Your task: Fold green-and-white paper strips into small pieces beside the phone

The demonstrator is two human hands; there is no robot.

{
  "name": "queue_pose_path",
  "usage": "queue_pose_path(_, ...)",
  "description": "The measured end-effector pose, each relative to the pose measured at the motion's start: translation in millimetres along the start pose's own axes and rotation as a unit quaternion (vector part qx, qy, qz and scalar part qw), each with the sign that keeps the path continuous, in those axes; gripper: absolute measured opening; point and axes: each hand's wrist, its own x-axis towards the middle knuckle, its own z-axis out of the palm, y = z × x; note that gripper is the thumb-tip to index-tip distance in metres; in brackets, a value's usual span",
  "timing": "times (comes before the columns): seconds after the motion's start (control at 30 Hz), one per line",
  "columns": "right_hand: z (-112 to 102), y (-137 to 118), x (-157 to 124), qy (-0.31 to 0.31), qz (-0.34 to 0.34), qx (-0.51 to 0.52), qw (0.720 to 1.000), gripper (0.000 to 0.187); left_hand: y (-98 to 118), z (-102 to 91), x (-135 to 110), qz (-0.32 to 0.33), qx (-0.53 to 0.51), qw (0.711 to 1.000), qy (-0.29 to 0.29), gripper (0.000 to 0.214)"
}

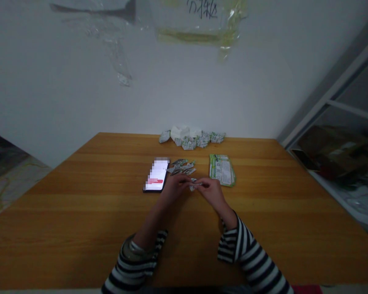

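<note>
My left hand (177,185) and my right hand (211,188) meet above the middle of the wooden table (184,261). Between their pinched fingertips is a small folded piece of printed paper (192,188), whitish with green; its exact shape is partly hidden by my fingers. Just beyond my left hand lies a loose group of narrow folded paper pieces (181,166) in the same print. To the right of my right hand rests a stack of green and white printed sheets or packets (222,169).
A phone (157,175) with a lit screen lies left of the paper pieces. Along the wall sits a row of crumpled printed papers (189,142) with white tissue-like paper (180,132). A dark flat object (305,159) is by the table's right edge, beside a shelf frame.
</note>
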Motion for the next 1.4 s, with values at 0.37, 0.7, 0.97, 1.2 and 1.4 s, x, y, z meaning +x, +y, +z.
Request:
queue_pose_path(0.37, 3, -6, 1, 0.004, 0.091, 0.156, 0.983, 0.016, 8, 7.7, -1, -0.135, -0.132, 0.981, 0.051, 0.024)
queue_pose_path(0.7, 6, -13, 0, 0.030, 0.227, 0.335, 0.914, 0.037, 12, 6.6, -1, -0.185, -0.236, 0.954, -0.006, 0.039)
queue_pose_path(0.97, 6, -21, -5, -0.053, 0.222, 0.429, 0.874, 0.032, 5, 14.3, -3, -0.283, -0.450, 0.847, 0.000, 0.046)
queue_pose_path(1.2, 7, -24, -7, -0.077, 0.237, 0.485, 0.838, 0.032, 23, 19.8, -5, -0.309, -0.624, 0.717, -0.033, 0.033)
queue_pose_path(1.4, 10, -18, -4, -0.071, 0.255, 0.521, 0.812, 0.033, 15, 29.5, -4, -0.306, -0.614, 0.728, -0.015, 0.040)
